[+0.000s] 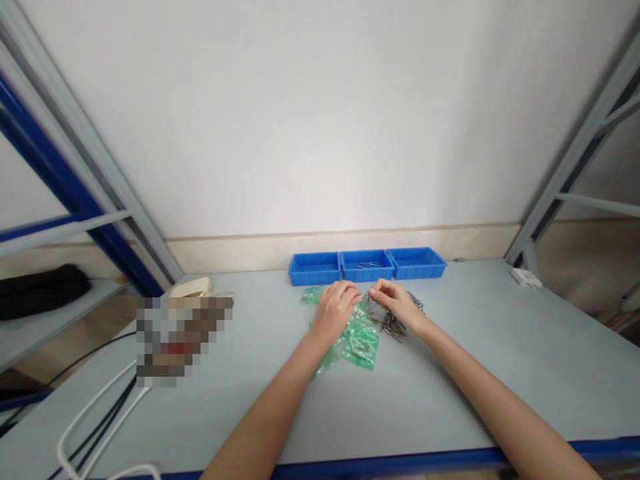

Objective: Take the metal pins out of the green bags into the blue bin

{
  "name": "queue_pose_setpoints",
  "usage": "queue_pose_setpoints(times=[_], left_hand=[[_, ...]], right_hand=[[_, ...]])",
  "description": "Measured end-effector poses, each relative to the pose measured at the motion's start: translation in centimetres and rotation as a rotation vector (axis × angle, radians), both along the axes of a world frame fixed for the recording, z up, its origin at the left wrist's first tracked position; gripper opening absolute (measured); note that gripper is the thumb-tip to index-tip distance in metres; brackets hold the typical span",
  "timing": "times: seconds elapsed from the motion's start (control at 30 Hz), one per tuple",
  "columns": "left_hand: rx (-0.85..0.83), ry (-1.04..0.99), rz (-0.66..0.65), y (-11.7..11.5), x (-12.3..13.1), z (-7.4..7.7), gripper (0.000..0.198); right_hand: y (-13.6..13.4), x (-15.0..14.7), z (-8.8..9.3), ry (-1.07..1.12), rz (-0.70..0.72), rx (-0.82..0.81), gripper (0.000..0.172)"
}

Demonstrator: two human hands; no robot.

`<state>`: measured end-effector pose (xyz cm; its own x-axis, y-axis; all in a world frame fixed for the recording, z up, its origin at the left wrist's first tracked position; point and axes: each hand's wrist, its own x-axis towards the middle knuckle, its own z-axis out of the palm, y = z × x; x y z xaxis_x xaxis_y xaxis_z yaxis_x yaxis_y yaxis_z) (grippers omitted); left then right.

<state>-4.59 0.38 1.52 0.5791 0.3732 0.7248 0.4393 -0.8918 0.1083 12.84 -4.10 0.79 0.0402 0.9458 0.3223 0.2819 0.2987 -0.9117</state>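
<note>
My left hand (336,308) rests with curled fingers on a heap of small green plastic bags (361,341) in the middle of the grey table (450,373). My right hand (397,303) is pinched just to its right, fingertips nearly touching the left hand's. Whatever the pinch holds is too small to name. Under and beside the right hand lies a pile of small dark metal pins or screws (395,325). One more green bag (310,295) lies left of my left hand.
Three blue trays stand in a row at the back: left (314,268), middle (367,265) with a few metal parts inside, right (417,262). A beige device (191,288) and cables (95,427) lie at the left. Shelf frames flank both sides.
</note>
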Motion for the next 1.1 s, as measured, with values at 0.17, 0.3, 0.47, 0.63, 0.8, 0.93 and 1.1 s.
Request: queue_pose_setpoints(times=[0.17,0.3,0.47,0.63,0.8,0.93,1.1], left_hand=[[0.000,-0.022,0.010,0.1,-0.1,0.1,0.018],[-0.007,-0.027,-0.018,0.0,-0.1,0.1,0.018],[0.010,-0.009,-0.016,0.1,0.0,0.0,0.020],[0.000,-0.014,0.027,0.5,0.1,-0.2,0.016],[-0.015,0.014,0.036,0.7,0.0,-0.2,0.016],[0.004,0.013,0.027,0.6,-0.1,-0.2,0.022],[0.051,-0.019,-0.012,0.4,-0.2,-0.2,0.025]], right_hand=[[-0.5,-0.3,0.3,-0.169,-0.025,0.043,0.040],[-0.7,-0.6,0.6,-0.164,-0.014,0.008,0.046],[-0.9,-0.7,0.9,-0.165,-0.003,0.000,0.047],[-1.6,-0.7,1.3,-0.428,-0.091,0.111,0.029],[-1.8,-0.5,1.3,-0.694,-0.161,0.215,0.026],[-1.7,-0.5,1.3,-0.673,-0.146,0.188,0.034],[-1.7,-0.5,1.4,-0.644,-0.150,0.168,0.037]])
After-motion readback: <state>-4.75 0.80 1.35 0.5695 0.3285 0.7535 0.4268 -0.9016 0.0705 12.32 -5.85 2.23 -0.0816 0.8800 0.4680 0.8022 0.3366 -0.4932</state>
